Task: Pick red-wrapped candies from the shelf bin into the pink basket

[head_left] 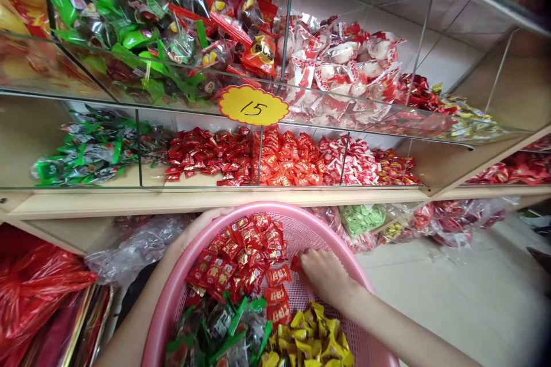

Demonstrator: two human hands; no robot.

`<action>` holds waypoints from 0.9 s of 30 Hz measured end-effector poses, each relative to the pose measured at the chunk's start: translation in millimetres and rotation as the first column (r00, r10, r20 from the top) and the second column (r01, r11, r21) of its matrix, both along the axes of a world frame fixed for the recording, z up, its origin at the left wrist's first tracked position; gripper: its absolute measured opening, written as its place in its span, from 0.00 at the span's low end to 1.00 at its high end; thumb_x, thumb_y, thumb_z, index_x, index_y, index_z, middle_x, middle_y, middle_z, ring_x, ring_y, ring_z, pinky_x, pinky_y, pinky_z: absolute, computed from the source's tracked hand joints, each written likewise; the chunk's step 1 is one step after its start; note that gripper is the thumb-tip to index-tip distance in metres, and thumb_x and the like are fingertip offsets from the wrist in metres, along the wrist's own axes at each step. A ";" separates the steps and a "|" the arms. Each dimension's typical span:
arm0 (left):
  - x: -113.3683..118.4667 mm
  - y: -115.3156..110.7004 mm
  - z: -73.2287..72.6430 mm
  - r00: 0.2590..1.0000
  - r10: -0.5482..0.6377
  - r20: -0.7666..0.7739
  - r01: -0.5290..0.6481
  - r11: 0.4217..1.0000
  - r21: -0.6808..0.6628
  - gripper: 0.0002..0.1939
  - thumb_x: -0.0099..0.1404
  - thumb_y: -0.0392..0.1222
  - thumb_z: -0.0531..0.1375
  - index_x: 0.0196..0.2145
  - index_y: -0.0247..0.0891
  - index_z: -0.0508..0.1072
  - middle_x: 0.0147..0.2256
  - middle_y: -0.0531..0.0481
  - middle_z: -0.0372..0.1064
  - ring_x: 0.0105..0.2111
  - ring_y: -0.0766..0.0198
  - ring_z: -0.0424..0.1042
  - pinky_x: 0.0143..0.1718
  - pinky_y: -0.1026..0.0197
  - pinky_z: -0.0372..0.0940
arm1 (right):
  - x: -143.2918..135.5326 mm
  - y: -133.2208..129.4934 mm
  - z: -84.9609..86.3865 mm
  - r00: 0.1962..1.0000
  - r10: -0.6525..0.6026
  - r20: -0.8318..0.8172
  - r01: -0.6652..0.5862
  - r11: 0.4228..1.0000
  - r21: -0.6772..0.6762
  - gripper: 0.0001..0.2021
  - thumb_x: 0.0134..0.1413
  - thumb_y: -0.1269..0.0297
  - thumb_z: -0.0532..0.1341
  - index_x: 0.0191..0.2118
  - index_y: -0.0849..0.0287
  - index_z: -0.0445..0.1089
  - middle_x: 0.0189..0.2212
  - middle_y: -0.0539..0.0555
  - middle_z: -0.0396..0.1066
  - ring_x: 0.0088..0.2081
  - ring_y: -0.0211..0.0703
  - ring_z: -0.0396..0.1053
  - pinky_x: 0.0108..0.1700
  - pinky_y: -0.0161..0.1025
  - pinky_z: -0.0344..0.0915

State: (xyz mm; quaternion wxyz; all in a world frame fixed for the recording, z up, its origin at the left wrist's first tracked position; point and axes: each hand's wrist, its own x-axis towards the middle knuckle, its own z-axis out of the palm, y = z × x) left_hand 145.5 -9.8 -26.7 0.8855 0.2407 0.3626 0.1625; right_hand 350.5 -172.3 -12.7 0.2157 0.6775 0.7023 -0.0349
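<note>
1. At the near end of the pink basket (161, 315), green-trimmed clear packets (224, 321) lie on the left and a heap of yellow packets (312, 335) on the right, the two meeting in the middle. The yellow heap is on the near side of the right hand (322, 272).
2. Beyond the yellow heap, the right hand is inside the basket, reaching over its right side. Its fingers curl downward, and a small red packet (295, 264) shows at the fingertips; I cannot tell whether they grip it or only touch it.
3. Just left of the right hand, three orange-red packets (275, 294) lie in a column on the mesh.
4. Farther to the left, a larger pile of red packets (245, 252) fills the far-left part of the basket, between the two hands.
5. At the far-left rim, outside the basket, is the left hand (210, 219). The rim hides its fingers, so I cannot tell how firmly they close.
6. Past the basket runs a wooden ledge (215, 200), with a bag of green sweets (363, 219) below it to the right.
7. Above the ledge, glass dividers part red sweets (210, 149) from orange-red ones (288, 155). Higher up, a yellow tag (253, 105) reads 15, below red-and-white packets (344, 63).
</note>
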 end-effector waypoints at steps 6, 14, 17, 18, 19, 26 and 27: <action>-1.6 -0.2 -1.8 1.000 0.002 -0.003 -0.002 1.000 -0.004 0.16 0.63 0.43 0.54 0.47 0.34 0.65 0.46 0.45 0.64 0.41 0.58 0.67 0.40 0.53 0.64 | -14.4 -2.4 5.3 0.996 0.023 -0.090 -0.027 0.999 -0.044 0.08 0.51 0.74 0.55 0.34 0.66 0.72 0.32 0.62 0.72 0.35 0.50 0.71 0.32 0.40 0.63; -4.0 1.2 1.6 0.998 -0.063 0.012 0.064 0.997 -0.035 0.17 0.61 0.44 0.56 0.42 0.27 0.70 0.35 0.40 0.73 0.32 0.58 0.73 0.34 0.60 0.67 | -2.6 -5.4 5.0 1.000 0.029 -0.012 -0.029 0.999 -0.027 0.09 0.49 0.77 0.55 0.36 0.65 0.71 0.33 0.61 0.71 0.35 0.50 0.70 0.31 0.40 0.62; -4.4 -0.7 3.3 0.996 -0.087 0.026 0.088 0.995 -0.046 0.16 0.59 0.42 0.55 0.40 0.26 0.72 0.29 0.42 0.75 0.29 0.56 0.74 0.31 0.61 0.67 | 7.6 -6.2 1.0 0.993 0.095 -0.075 -0.093 0.995 0.027 0.08 0.49 0.75 0.56 0.35 0.66 0.70 0.33 0.61 0.71 0.34 0.49 0.69 0.31 0.39 0.61; -4.5 -1.4 3.8 0.995 -0.092 0.029 0.094 0.994 -0.049 0.16 0.59 0.41 0.55 0.40 0.26 0.72 0.28 0.42 0.75 0.28 0.56 0.75 0.31 0.61 0.67 | 9.9 -6.5 -0.1 0.986 0.120 -0.113 -0.117 0.992 0.036 0.07 0.49 0.75 0.56 0.35 0.66 0.70 0.33 0.60 0.71 0.34 0.48 0.69 0.31 0.39 0.60; -4.5 -1.9 4.3 0.995 -0.096 0.032 0.097 0.994 -0.051 0.16 0.59 0.41 0.55 0.40 0.27 0.72 0.28 0.43 0.75 0.28 0.56 0.75 0.31 0.62 0.67 | 11.5 -6.6 -1.1 0.979 0.141 -0.149 -0.136 0.990 0.043 0.07 0.49 0.74 0.56 0.34 0.65 0.70 0.32 0.59 0.71 0.34 0.47 0.69 0.31 0.39 0.60; -3.9 -3.9 7.3 0.994 -0.102 0.050 0.104 0.994 -0.035 0.16 0.58 0.40 0.56 0.41 0.27 0.72 0.28 0.43 0.75 0.28 0.56 0.75 0.32 0.61 0.67 | 19.3 -3.1 -9.0 0.966 0.196 -0.166 -0.181 0.978 0.101 0.08 0.49 0.77 0.54 0.31 0.65 0.70 0.30 0.58 0.72 0.32 0.45 0.70 0.29 0.37 0.57; -3.8 -4.0 7.1 0.994 -0.099 0.055 0.101 0.994 -0.028 0.16 0.58 0.40 0.56 0.42 0.27 0.72 0.28 0.43 0.76 0.28 0.56 0.75 0.33 0.61 0.67 | 20.6 -2.1 -11.1 0.969 0.206 -0.138 -0.194 0.976 0.095 0.09 0.48 0.79 0.54 0.31 0.65 0.70 0.30 0.58 0.72 0.32 0.46 0.70 0.28 0.37 0.57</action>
